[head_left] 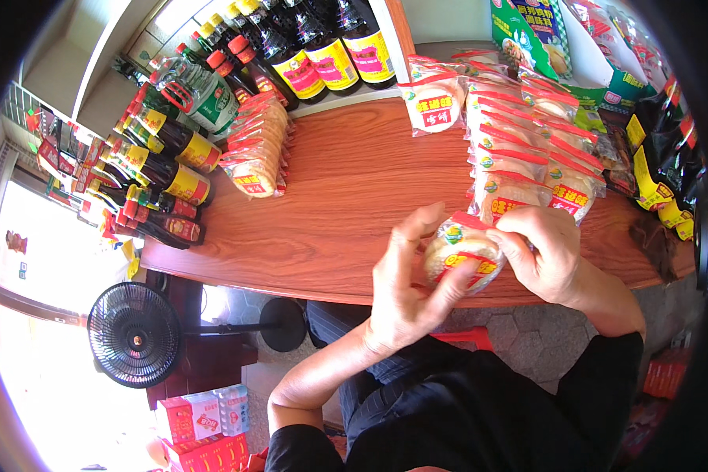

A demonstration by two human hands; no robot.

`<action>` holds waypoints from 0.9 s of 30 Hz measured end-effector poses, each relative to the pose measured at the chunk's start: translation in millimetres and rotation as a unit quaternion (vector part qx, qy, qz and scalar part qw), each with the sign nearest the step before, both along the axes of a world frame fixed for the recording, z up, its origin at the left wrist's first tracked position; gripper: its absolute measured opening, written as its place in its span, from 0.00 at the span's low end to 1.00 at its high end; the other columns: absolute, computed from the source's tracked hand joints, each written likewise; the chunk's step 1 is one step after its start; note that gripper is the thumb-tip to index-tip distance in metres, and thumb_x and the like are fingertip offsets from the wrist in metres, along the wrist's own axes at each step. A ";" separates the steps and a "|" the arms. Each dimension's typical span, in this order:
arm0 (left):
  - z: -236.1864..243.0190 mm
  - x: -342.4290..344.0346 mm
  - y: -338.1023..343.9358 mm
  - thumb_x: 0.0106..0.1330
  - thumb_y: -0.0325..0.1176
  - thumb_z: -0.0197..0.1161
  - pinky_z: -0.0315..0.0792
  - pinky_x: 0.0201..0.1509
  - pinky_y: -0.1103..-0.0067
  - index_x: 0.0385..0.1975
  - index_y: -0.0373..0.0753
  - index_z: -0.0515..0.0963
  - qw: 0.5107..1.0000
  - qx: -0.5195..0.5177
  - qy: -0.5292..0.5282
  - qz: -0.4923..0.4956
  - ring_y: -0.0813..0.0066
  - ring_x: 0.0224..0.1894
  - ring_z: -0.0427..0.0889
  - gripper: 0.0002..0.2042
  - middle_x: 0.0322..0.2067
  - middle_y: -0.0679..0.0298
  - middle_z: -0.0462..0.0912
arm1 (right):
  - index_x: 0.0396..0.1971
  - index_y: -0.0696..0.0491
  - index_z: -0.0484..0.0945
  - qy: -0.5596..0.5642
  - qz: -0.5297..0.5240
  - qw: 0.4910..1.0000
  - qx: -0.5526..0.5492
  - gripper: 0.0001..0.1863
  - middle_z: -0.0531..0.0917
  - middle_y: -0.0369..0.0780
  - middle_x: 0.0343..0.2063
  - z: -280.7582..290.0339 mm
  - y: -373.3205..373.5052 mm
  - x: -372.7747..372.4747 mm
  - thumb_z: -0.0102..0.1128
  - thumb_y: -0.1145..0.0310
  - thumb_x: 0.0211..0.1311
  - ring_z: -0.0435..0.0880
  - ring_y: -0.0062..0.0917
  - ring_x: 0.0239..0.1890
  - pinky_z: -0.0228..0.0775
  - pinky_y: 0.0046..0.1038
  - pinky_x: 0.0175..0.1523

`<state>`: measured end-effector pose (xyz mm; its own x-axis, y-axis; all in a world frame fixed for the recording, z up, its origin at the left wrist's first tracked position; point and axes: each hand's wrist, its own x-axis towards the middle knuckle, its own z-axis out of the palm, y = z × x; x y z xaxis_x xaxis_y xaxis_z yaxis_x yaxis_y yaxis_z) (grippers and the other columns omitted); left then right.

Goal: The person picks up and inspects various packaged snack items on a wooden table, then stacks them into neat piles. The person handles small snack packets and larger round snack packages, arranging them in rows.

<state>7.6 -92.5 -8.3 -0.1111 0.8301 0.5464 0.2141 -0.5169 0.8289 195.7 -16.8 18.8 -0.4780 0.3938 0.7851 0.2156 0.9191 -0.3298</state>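
Observation:
Near the front edge of the brown wooden table [346, 204], both my hands are on a clear-wrapped round cracker packet [458, 256] with a red top strip. My left hand [409, 287] grips it from the left side, thumb across its face. The fingers of my right hand [547, 252] pinch the wrapper's upper right corner. Just beyond my hands stand two long rows of similar cracker packets [510, 145], leaning on one another. One packet [433, 102] lies flat at the far left of these rows. A shorter row of packets [259, 149] stands at the table's left.
Dark sauce bottles [169, 153] and a large clear jug [204, 98] crowd the left side; more bottles [362, 47] line the back. Green cartons [527, 39] and black-yellow packages [661, 173] stand at the right. A black fan [134, 334] is at lower left, near red boxes [200, 417].

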 end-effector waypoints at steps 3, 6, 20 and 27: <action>14.3 3.3 -0.5 0.44 0.36 0.82 0.73 0.53 0.65 0.64 0.27 0.62 0.960 0.047 0.259 0.098 0.53 0.49 0.78 0.47 0.51 0.46 0.76 | 0.34 0.60 0.78 0.002 -0.015 0.999 0.038 0.09 0.82 0.42 0.23 5.6 0.8 1.8 0.70 0.78 0.55 0.84 0.34 0.23 0.73 0.32 0.26; 10.7 3.7 1.0 0.45 0.38 0.81 0.71 0.54 0.65 0.65 0.27 0.62 0.932 0.077 0.322 0.149 0.53 0.50 0.76 0.47 0.52 0.49 0.74 | 0.34 0.60 0.78 0.006 -0.006 0.999 0.050 0.11 0.81 0.42 0.22 0.4 0.9 2.3 0.71 0.79 0.52 0.83 0.33 0.22 0.73 0.32 0.25; 6.1 1.2 -0.6 0.41 0.38 0.79 0.69 0.56 0.63 0.66 0.27 0.60 0.914 0.114 0.330 0.205 0.48 0.57 0.74 0.50 0.61 0.43 0.70 | 0.39 0.61 0.75 0.010 0.089 0.989 0.117 0.18 0.78 0.39 0.20 1.2 1.9 -3.8 0.72 0.82 0.47 0.79 0.29 0.18 0.70 0.27 0.21; 7.0 -8.6 2.2 0.42 0.35 0.79 0.67 0.57 0.57 0.66 0.27 0.60 0.877 0.187 0.379 0.229 0.48 0.57 0.73 0.48 0.60 0.43 0.71 | 0.42 0.60 0.77 0.005 0.088 0.989 0.119 0.20 0.79 0.39 0.23 4.5 -0.5 -1.3 0.73 0.81 0.46 0.80 0.28 0.21 0.71 0.27 0.23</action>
